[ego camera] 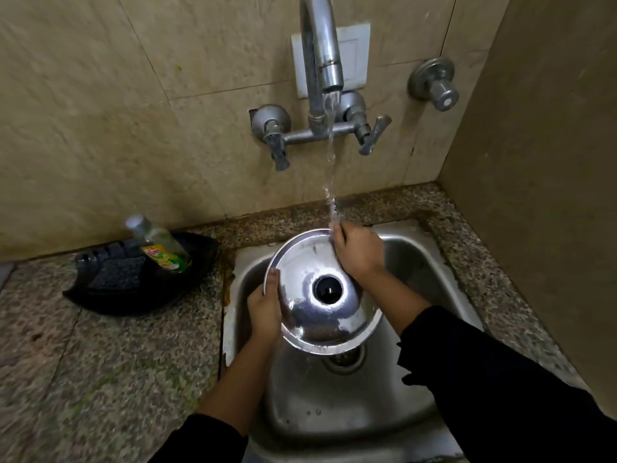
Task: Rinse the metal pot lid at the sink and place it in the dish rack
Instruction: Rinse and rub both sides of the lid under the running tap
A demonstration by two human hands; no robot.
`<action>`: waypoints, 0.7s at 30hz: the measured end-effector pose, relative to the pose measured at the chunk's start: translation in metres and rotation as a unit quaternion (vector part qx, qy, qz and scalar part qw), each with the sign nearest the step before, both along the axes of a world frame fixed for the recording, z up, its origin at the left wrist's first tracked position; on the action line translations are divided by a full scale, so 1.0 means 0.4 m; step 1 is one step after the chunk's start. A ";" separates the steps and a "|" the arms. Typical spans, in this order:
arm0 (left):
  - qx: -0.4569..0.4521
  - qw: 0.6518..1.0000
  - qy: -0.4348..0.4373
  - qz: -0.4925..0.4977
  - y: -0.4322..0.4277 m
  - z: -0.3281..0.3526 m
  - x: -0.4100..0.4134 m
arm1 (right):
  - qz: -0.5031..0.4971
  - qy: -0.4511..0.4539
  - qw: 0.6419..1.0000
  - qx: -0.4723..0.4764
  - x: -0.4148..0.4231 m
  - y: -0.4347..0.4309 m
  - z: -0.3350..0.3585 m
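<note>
The rinse is the step in hand. The lid [320, 292] is held tilted over the sink [410, 259], above the drain [344, 360], with its dark knob [329, 289] facing up. The left hand [263, 309] grips the lid's rim, its fingers [273, 280] closed around the edge, thumb on top. The right hand [359, 250] lies curled on the far rim; its fingers look closed against the metal, rubbing or holding, though the grip underneath is hidden. The stream of water [330, 155] from the tap [322, 58] lands right at the right fingertips, on the lid's far edge.

The lid looks wet and shiny, so the rinse seems well along. Next it likely needs turning so water reaches the part nearest the left fingers, then lifting clear. No dish rack is in view, so where to carry it cannot be told.

Room is tight: the wall sits close beyond the right fingers. Left of the left fingers the bench [110, 355] is open, apart from a black tray [140, 295] holding a soap bottle [160, 243].
</note>
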State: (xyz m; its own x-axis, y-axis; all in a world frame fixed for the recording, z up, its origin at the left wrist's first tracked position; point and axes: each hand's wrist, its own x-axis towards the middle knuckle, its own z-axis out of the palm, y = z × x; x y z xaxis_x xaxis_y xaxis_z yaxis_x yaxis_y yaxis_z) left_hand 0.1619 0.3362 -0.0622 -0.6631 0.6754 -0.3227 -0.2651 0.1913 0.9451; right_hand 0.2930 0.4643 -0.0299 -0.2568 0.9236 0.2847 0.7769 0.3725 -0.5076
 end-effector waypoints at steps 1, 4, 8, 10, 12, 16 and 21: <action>0.011 1.000 0.003 -0.014 0.011 0.018 0.011 | 0.021 0.000 1.000 0.012 0.003 0.008 -0.003; 0.027 0.997 0.034 -0.065 0.048 0.065 0.038 | 0.161 -0.059 0.982 0.073 -0.007 0.026 0.008; 0.045 0.986 0.083 -0.139 0.080 0.091 0.048 | 0.285 -0.094 0.948 0.108 0.007 0.040 0.037; 0.050 0.988 0.077 -0.123 0.082 0.096 0.048 | 0.239 -0.044 0.967 0.073 0.038 0.052 0.032; 0.052 0.995 0.035 -0.074 0.074 0.096 0.050 | 0.106 0.031 0.994 0.008 0.069 0.057 0.017; 0.037 0.996 -0.035 -0.074 0.060 0.081 0.020 | -0.056 0.148 0.980 -0.123 0.087 0.061 -0.007; 0.009 0.969 0.115 -0.220 0.114 0.157 -0.025 | 0.065 0.078 0.987 -0.121 0.039 0.073 0.039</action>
